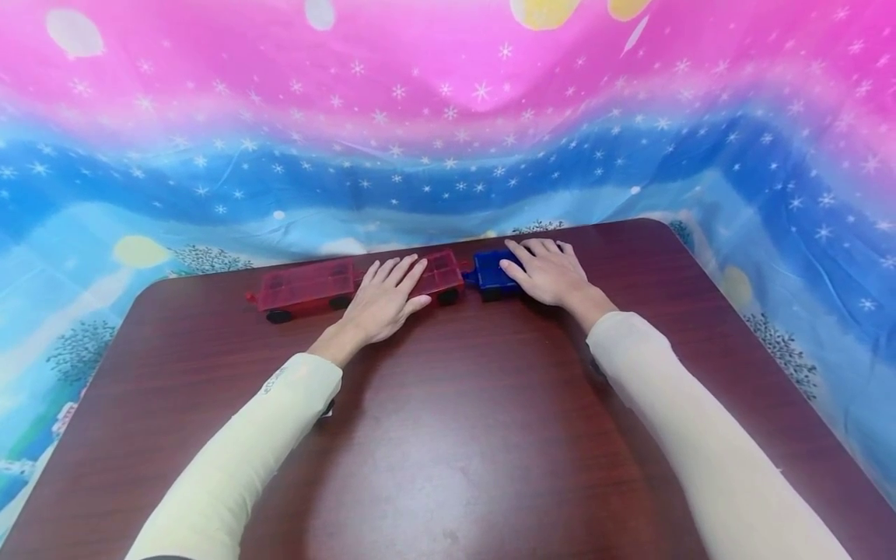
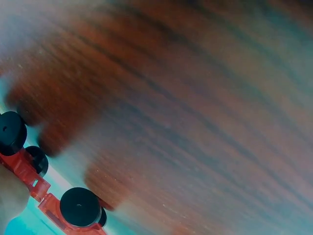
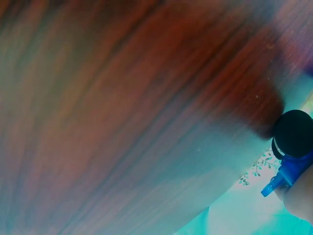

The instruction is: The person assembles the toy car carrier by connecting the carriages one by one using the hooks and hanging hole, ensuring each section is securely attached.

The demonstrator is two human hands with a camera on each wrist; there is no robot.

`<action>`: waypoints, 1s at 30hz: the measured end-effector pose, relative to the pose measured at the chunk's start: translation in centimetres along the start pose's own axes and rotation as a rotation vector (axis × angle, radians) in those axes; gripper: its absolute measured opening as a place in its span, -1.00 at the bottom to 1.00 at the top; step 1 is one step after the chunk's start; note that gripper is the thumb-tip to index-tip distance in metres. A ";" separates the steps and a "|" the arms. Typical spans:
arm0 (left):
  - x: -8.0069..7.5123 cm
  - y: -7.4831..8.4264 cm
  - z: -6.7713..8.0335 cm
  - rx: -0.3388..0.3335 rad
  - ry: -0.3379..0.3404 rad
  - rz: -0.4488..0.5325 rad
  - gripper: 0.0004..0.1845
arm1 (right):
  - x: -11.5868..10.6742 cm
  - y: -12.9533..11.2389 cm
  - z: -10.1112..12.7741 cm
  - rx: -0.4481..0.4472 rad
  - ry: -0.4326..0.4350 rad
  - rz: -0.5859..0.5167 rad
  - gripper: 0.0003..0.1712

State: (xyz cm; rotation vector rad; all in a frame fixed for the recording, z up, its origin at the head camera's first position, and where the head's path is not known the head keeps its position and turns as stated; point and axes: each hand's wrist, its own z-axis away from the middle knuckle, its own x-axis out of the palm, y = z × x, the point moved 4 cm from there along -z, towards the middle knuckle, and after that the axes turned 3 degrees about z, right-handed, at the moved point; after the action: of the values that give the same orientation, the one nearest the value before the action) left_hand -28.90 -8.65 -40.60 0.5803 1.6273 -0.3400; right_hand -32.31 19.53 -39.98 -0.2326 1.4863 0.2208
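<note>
Near the far edge, two clear red toy train wagons with black wheels stand in a row, the left wagon and the right wagon. My left hand rests over where they meet, fingers extended and thumb out to the right. The left wrist view shows the red couplings between wheels, beside part of that hand. A blue wagon continues the row on the right, its left coupling right at the red wagon's end. My right hand lies over its right part, fingers spread, hiding that end.
The dark brown wooden table has rounded far corners and reflects light in the middle. Behind it hangs a pink and blue cloth with snowflakes, close to the far edge and down both sides.
</note>
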 end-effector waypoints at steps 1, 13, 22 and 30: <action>0.0 0.0 0.0 0.003 0.002 -0.001 -0.27 | 0.0 0.0 0.0 -0.001 0.003 0.000 -0.14; -0.1 0.0 -0.1 0.012 -0.020 -0.003 -0.26 | -0.1 0.0 -0.2 0.001 0.009 -0.004 -0.14; 0.0 0.0 0.0 0.023 -0.042 -0.044 -0.28 | 0.0 0.5 -0.1 -0.005 0.009 0.002 -0.13; 0.4 0.3 -0.3 0.043 -0.045 -0.073 -0.28 | 0.2 1.0 0.2 -0.008 0.012 -0.018 -0.15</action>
State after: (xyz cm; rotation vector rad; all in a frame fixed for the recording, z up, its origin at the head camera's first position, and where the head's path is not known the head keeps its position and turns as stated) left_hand -29.02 -8.19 -40.87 0.5431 1.6036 -0.4394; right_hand -32.38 20.54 -40.14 -0.2537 1.4945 0.2112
